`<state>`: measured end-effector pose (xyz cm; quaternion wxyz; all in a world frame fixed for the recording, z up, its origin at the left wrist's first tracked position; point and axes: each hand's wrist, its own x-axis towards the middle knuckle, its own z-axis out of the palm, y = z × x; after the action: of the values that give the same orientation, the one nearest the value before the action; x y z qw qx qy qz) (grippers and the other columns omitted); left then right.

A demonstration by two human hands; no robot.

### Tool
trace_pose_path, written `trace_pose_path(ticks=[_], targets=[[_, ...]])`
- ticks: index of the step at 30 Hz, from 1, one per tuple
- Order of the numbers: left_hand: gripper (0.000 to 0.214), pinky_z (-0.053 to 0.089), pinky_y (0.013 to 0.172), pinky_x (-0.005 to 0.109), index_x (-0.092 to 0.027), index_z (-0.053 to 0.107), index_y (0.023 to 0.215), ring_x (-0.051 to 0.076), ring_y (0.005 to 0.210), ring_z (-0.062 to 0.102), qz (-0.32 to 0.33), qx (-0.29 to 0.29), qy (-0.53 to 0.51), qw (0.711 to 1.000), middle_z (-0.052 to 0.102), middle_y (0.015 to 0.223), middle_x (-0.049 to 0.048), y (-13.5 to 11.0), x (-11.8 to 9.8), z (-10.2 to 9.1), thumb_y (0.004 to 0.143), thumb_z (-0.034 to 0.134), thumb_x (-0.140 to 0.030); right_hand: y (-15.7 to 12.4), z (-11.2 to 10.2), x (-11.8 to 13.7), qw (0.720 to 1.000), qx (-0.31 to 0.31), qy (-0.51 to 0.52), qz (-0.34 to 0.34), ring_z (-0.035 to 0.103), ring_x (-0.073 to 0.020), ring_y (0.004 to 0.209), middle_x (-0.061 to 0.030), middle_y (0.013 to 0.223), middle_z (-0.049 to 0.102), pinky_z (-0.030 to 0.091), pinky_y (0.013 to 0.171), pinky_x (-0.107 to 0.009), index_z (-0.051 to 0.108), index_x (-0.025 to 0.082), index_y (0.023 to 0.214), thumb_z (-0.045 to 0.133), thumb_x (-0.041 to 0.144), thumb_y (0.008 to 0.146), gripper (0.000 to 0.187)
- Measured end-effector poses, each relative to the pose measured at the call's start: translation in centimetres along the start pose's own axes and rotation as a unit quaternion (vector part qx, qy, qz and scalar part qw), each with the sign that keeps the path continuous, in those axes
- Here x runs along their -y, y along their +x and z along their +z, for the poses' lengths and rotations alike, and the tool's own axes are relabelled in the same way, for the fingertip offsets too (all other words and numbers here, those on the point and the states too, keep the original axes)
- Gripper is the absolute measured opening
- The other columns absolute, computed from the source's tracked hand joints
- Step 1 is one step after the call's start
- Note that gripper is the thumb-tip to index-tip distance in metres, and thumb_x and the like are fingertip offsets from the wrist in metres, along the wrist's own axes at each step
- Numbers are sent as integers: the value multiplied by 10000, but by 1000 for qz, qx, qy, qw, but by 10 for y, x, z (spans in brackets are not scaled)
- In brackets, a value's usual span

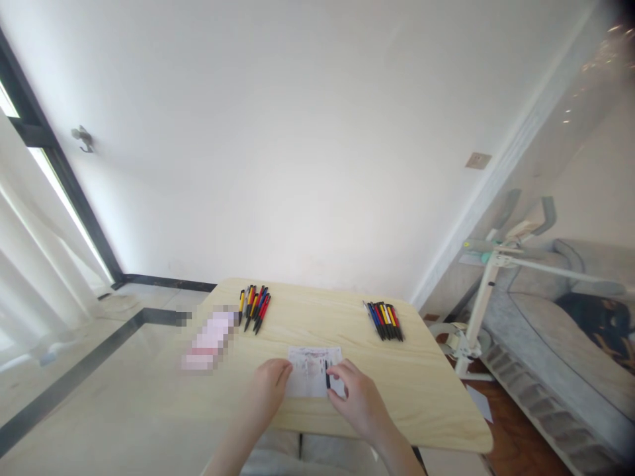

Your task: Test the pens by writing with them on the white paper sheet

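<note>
A small printed sheet (308, 380) lies on the pale wooden table in front of me. At its left edge, my left hand (268, 382) is closed, with thumb and fingertips pinching the paper's border. My right hand (358, 395) holds a short, thin black stick-shaped piece (327, 375) between thumb and fingers, over the right part of the sheet; its exact kind is too small to make out. Beyond the left hand is a loose group of pens (255, 307) in yellow, red, blue and black. Another group of pens (384, 321) lies side by side at the back right.
The wooden table (421, 383) has rounded corners and stands near a white wall. A pixelated pinkish item (211, 340) is at the table's left edge. On the right are a white exercise machine (483, 304) and a grey sofa (560, 344); a curtain (34, 264) hangs left.
</note>
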<state>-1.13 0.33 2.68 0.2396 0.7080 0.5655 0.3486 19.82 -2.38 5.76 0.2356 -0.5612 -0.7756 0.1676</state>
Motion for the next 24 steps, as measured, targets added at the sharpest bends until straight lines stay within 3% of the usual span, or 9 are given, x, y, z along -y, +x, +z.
trace_pose_path(ticks=[4,10,15,20,24], targets=[[225,451,773,352,-186,627,714,215,828,601,52,-33,6,998,671,834,83,0,13,9,815,443,-267,14,0,-3,999,23,-39,6,581,-161,844,-5,935,588,422,742,-229,599,253,948,551,177,707,257],[169,482,745,358,-179,618,701,208,779,616,12,-49,-12,999,669,789,67,-3,18,11,787,496,-257,27,7,-5,995,60,-74,13,585,-160,861,0,979,571,414,753,-230,590,267,987,560,224,714,278],[161,478,762,365,-180,585,692,199,804,607,39,-45,36,998,657,784,53,-5,20,13,804,489,-246,33,16,-6,993,70,-91,13,583,-162,867,-4,982,575,407,756,-229,592,259,981,546,223,722,265],[180,320,966,525,-214,623,930,277,1123,484,90,-82,176,977,629,1089,78,-7,25,19,802,500,-242,38,18,-7,991,78,-105,23,582,-167,867,-7,976,578,405,737,-229,600,257,965,539,229,724,250],[267,330,966,520,-255,605,1051,280,1170,448,108,-72,245,961,568,1205,82,-8,29,23,807,497,-255,41,17,-9,990,87,-110,29,584,-165,857,-6,972,577,405,726,-230,603,260,963,537,234,725,248]])
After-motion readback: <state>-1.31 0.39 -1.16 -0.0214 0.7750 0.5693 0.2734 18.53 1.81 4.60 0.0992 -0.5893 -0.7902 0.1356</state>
